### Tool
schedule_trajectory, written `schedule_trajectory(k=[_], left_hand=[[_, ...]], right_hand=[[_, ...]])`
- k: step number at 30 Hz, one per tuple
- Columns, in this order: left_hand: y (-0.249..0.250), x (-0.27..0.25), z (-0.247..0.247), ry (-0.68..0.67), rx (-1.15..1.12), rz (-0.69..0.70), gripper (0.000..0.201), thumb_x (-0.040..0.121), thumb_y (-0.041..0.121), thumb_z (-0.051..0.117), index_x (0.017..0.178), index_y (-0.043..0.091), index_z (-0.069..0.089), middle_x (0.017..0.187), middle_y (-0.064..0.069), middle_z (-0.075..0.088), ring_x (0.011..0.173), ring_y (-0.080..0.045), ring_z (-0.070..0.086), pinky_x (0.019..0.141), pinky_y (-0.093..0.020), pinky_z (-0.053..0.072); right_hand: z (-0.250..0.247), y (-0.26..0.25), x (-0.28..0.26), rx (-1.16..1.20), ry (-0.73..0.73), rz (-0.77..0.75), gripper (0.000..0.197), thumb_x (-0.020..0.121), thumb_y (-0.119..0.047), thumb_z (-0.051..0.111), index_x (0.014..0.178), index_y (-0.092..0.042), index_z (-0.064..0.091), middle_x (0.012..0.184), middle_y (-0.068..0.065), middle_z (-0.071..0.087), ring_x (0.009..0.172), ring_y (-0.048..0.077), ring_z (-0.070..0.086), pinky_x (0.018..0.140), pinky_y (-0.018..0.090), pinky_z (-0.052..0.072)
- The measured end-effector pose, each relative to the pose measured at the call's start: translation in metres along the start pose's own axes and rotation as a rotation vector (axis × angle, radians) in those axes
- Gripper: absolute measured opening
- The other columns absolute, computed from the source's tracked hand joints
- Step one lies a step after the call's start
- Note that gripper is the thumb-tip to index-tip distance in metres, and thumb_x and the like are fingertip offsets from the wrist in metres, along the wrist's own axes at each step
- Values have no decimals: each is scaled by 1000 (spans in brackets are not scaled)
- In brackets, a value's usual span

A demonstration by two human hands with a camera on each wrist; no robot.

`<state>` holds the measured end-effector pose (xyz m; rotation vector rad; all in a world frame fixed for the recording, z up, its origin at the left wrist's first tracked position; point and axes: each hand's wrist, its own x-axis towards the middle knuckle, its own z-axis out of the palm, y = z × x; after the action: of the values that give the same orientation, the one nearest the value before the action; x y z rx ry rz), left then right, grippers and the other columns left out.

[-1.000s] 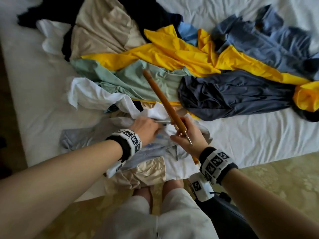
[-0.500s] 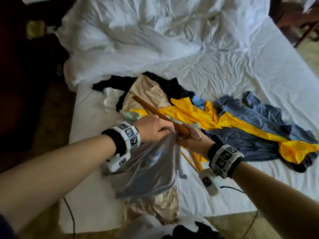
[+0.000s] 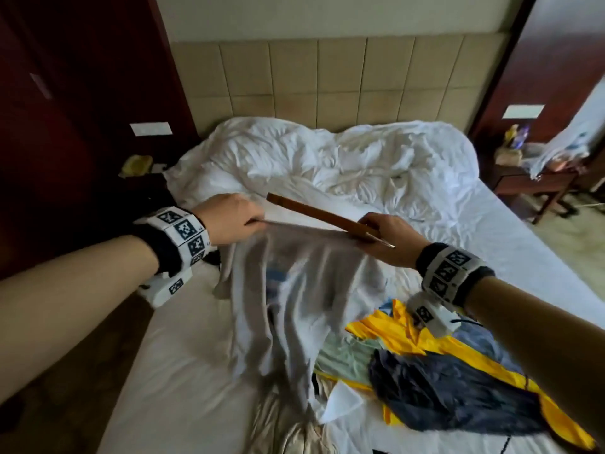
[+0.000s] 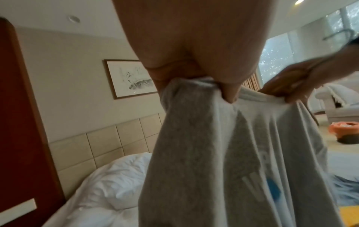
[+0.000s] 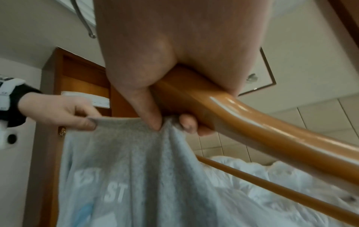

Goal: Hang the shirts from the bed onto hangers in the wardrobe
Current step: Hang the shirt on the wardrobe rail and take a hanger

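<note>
Rumpled white bedding covers the bed under a tan padded headboard, and the grey T-shirt hangs in the air above the mattress, stretched by its top edge between the two hands, its lower part trailing toward the pile of other shirts at the near right. The left hand pinches one end of that edge with curled fingers, thumb against them. The right hand holds the other end between thumb and fingertip while the rest of its fingers are wrapped round the wooden hanger, so it carries two things at once. The edge runs nearly level from left to right. The hanger's long axis leaves the right hand and points away toward the left and the headboard, lying just above and behind the cloth at a shallow angle to it, its metal hook sticking out past the right wrist. The hanger is therefore outside the shirt, not inside it, and its free end is closer to the left hand's side. I judge that threading needs an opening, yet blur hides whether this edge is hem or neckline.
</note>
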<state>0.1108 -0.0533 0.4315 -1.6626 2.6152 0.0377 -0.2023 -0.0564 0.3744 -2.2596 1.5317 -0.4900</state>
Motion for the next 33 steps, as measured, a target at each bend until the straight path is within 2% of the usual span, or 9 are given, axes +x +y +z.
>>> schedule_trajectory(k=[3,6,12,16,19,22,24,28,33], left_hand=[[-4,-6,-10,-128,265,51,30,98,45,49,92,24,70,85,3,63,83,-17,59,76,-28,40],[-4,-9,-11,-228,643,182,36,98,48,39,91,30,70,87,9,67,88,-12,61,102,-43,30],[-8,-17,-7,-259,827,398,23,99,25,42,106,29,64,106,9,65,110,-15,54,86,-32,29],[16,-22,-10,-288,807,362,19,97,13,46,107,21,59,97,1,66,91,-22,66,67,-30,42],[17,-17,-9,-178,852,385,18,96,15,48,97,24,62,84,5,66,78,-20,65,78,-32,45],[-2,-12,-10,-105,942,416,17,96,24,50,84,29,60,71,10,61,76,-13,58,77,-33,21],[-5,-13,-14,-183,947,404,15,97,25,47,90,29,60,77,10,64,92,-12,53,73,-35,10],[9,-10,-22,-176,912,392,23,97,17,42,107,28,59,104,8,65,111,-14,51,79,-31,13],[24,1,-38,-38,806,353,26,101,28,38,116,33,58,118,10,57,112,-14,55,82,-29,28]], right_hand=[[-25,-14,10,-25,51,-27,22,91,-23,66,108,-10,62,88,1,62,81,24,58,66,27,35],[-33,-22,18,-48,68,-64,21,91,-24,65,106,-9,62,86,3,62,84,28,61,69,28,38],[-40,-20,16,-27,86,-12,21,89,-26,69,103,-10,68,88,5,68,83,24,61,71,31,45],[-39,-16,10,12,80,33,13,89,-25,70,100,-17,70,83,1,67,77,17,60,64,26,40],[-36,-13,5,31,61,75,7,89,-24,71,92,-18,70,74,-2,64,71,16,60,62,26,43],[-34,-5,-1,57,68,101,6,88,-25,73,86,-20,71,68,-5,63,66,10,59,57,19,41],[-32,0,-6,112,89,137,8,86,-23,74,83,-17,71,68,-4,63,64,10,58,54,15,39],[-32,3,-9,223,97,220,13,80,-12,74,77,-2,67,61,-1,55,61,13,51,58,26,39],[-46,-6,-6,377,132,208,10,62,-34,69,67,-25,72,58,-4,55,61,16,51,64,32,42]])
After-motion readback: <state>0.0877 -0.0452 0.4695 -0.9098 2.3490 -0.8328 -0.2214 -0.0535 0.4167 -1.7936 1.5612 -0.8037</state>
